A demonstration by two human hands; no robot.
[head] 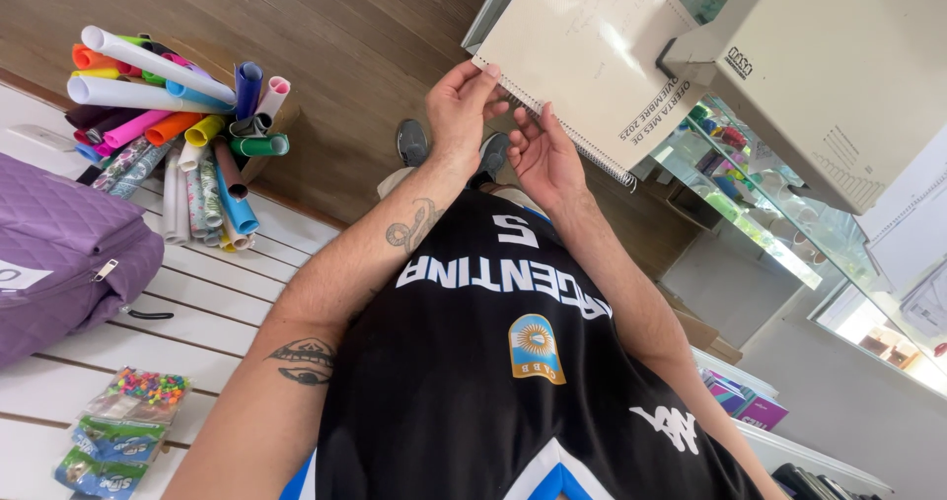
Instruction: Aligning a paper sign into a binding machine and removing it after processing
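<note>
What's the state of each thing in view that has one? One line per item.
Spiral-bound pad: closed, lying under the binding machine, coil edge toward the person.
Left hand: fingers pinching the pad's corner.
Right hand: open, fingers at the coil edge.
Binding machine: resting on the glass counter.
Paper rolls: rolled, bunched in a box.
Purple bag: zipped shut.

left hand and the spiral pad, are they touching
Touching. The head view shows the left hand pinching the near corner of the spiral pad between thumb and fingers, with no gap there.
</note>
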